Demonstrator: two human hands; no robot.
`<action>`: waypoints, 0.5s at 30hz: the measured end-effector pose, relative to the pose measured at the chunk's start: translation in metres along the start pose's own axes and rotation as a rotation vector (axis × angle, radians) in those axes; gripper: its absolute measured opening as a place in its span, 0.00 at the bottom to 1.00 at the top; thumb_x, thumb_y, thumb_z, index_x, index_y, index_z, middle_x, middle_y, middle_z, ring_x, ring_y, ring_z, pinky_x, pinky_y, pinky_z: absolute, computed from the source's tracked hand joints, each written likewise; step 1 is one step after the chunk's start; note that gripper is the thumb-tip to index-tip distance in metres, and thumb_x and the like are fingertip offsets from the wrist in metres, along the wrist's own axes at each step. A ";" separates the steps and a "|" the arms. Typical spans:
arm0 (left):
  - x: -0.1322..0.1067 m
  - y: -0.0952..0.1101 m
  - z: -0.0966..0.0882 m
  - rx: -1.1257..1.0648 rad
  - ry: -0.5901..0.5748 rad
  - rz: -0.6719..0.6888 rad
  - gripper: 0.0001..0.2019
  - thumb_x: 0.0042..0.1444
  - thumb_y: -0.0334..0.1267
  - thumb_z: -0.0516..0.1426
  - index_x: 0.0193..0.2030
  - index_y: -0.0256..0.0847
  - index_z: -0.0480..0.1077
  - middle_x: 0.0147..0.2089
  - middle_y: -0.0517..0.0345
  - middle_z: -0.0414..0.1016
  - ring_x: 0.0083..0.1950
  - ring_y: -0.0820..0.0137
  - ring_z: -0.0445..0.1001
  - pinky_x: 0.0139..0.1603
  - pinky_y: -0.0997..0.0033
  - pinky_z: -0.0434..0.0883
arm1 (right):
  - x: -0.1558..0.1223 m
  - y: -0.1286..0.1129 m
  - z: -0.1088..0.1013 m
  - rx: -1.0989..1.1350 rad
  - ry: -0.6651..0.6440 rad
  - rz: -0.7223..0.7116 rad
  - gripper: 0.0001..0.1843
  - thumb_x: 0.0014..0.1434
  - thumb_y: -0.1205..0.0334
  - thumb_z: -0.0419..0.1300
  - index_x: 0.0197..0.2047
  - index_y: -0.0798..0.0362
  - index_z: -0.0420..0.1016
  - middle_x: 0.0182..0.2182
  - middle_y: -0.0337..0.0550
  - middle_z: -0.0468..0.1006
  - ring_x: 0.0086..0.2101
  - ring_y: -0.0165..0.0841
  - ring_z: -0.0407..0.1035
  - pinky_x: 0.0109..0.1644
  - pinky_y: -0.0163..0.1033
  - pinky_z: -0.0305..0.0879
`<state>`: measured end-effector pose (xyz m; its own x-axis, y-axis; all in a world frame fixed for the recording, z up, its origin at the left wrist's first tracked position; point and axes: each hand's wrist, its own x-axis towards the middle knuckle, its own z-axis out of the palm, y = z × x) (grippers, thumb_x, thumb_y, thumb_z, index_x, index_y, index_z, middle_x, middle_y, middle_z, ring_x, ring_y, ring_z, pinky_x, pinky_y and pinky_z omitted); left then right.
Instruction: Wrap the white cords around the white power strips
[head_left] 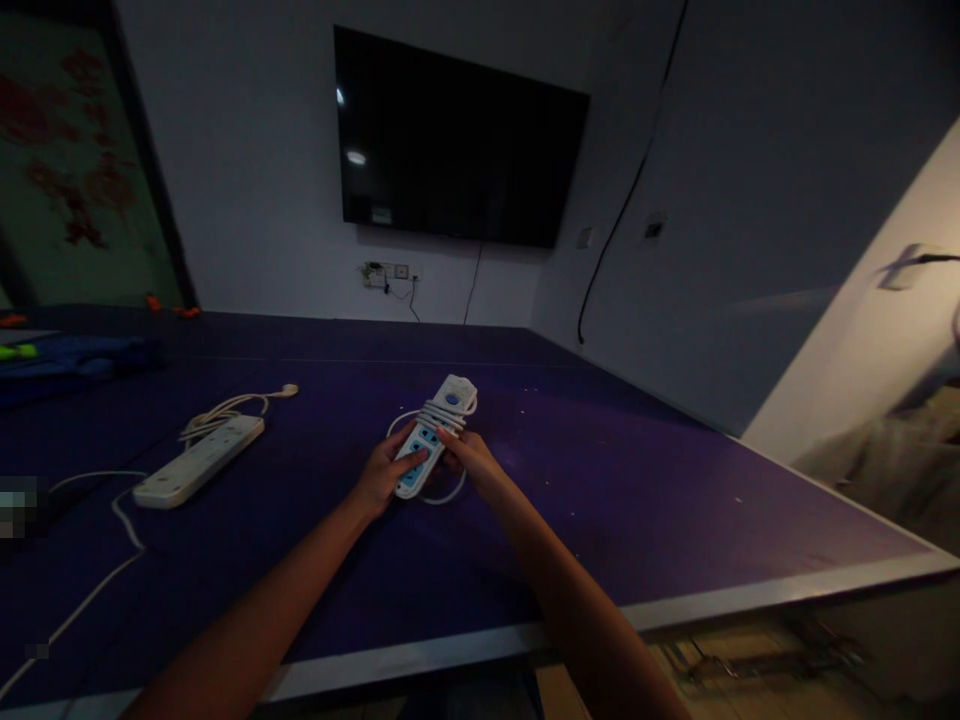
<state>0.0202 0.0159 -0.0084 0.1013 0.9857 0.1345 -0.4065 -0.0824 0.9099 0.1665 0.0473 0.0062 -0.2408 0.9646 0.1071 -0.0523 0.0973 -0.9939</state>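
A white power strip (412, 478) with blue socket faces is held tilted above the purple table, its far end pointing away from me. Its white cord (442, 414) is wound several times around the upper part, and a loose loop hangs below. My left hand (385, 474) is closed around the lower left side, thumb lying across the sockets. On the right side, my right hand (466, 452) grips the strip near the wound cord, with its thumb on the cord's lowest turns. The fingers beneath the strip are mostly hidden.
A second white power strip (201, 462) lies at left, its cord (225, 408) bundled behind it. Another white cable (90, 597) runs to the table's near left. Dark blue cloth (90, 355) lies farther back. The purple table (615, 480) has a pale front edge; a television (457, 140) hangs on the wall.
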 end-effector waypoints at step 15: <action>0.013 0.013 -0.015 -0.120 0.186 0.118 0.31 0.41 0.36 0.66 0.55 0.39 0.67 0.33 0.55 0.78 0.28 0.65 0.78 0.26 0.71 0.74 | -0.005 -0.002 0.001 0.216 -0.333 0.103 0.27 0.35 0.41 0.69 0.23 0.57 0.68 0.19 0.38 0.71 0.24 0.28 0.69 0.27 0.31 0.57</action>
<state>0.0030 0.0297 -0.0009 -0.1177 0.9814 0.1519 -0.5118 -0.1910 0.8376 0.1665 0.0422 0.0080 -0.5540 0.8313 0.0455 -0.2055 -0.0836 -0.9751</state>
